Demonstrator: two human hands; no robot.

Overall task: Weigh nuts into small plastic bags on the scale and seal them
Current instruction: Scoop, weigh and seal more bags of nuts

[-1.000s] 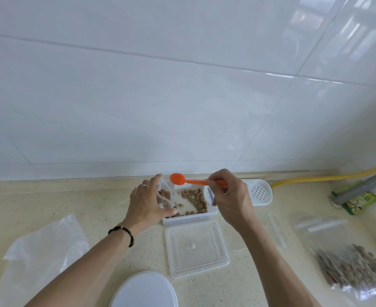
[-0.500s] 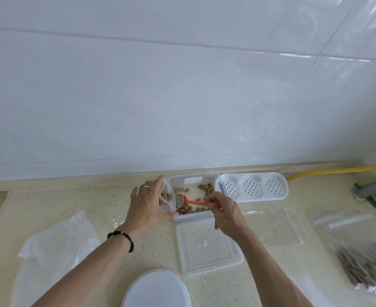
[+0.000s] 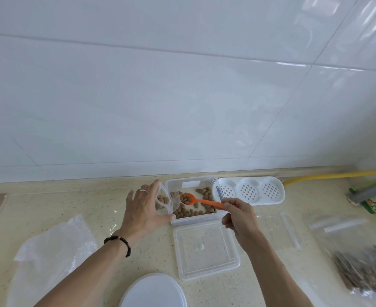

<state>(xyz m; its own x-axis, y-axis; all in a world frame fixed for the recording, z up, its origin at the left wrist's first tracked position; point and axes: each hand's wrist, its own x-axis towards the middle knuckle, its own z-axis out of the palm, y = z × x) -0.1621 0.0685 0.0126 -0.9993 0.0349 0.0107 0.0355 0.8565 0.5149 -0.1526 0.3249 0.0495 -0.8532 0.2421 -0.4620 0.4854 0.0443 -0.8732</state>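
Left hand (image 3: 143, 210) grips a small clear plastic bag (image 3: 165, 201) holding brown nuts, beside the clear rectangular nut container (image 3: 192, 203); right hand (image 3: 238, 214) pinches an orange plastic spoon (image 3: 197, 200) loaded with nuts over the container.

Bright, even daylight. Window glare streaks the wall tiles (image 3: 348, 29) at upper right. Shadows faint. Wide-angle bending at edges; bagged nuts (image 3: 364, 273) at right blurred.
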